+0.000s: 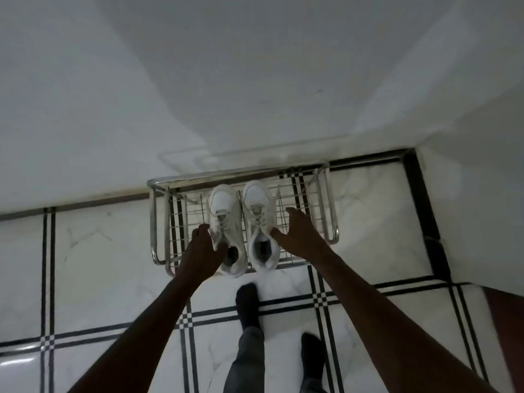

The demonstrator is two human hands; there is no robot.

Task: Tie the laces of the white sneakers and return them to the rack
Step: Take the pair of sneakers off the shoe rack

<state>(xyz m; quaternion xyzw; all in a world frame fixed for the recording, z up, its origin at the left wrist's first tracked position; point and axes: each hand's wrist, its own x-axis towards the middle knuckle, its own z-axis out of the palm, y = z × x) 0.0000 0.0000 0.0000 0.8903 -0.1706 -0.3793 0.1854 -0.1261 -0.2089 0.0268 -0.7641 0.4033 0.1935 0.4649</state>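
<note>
Two white sneakers stand side by side, toes toward the wall, on the top shelf of a chrome wire shoe rack [330,211]. My left hand [202,246] curls around the collar of the left sneaker [226,214], fingers on its outer side and thumb at the opening. That sneaker's heel juts over the rack's front rail. My right hand [300,234] is beside the right sneaker [259,211], fingers spread over the wire shelf and thumb touching the collar. The laces look loose across both tongues; whether they are knotted I cannot make out.
The rack stands against a white wall [255,80] on a white marble floor with black grid lines [107,251]. My feet in dark socks [248,302] are just in front of the rack. A second wall closes the corner at the right [476,194].
</note>
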